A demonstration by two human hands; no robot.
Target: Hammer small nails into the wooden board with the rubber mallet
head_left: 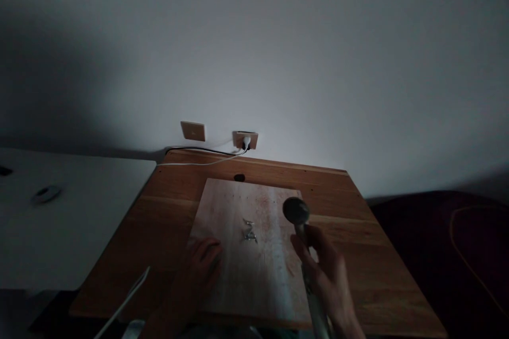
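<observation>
My right hand [328,270] is closed round the handle of a hammer [296,210], gripping it close below its round dark head. The head is held up over the right part of a pale wooden board [226,286], and the handle runs down toward me. On the board's left edge rests my left hand [202,262], dim in the poor light, with its fingers loosely bent and apart and nothing visible in them. Several small shiny nails [249,234] lie in a loose pile near the middle of the board, between my hands.
Under the board is a brown wooden table [382,270]. A white table [43,227] adjoins it on the left, bearing a small blurred object [46,194]. Cables run along the back to a wall socket [246,141]. A dark red rounded surface [433,243] is at right.
</observation>
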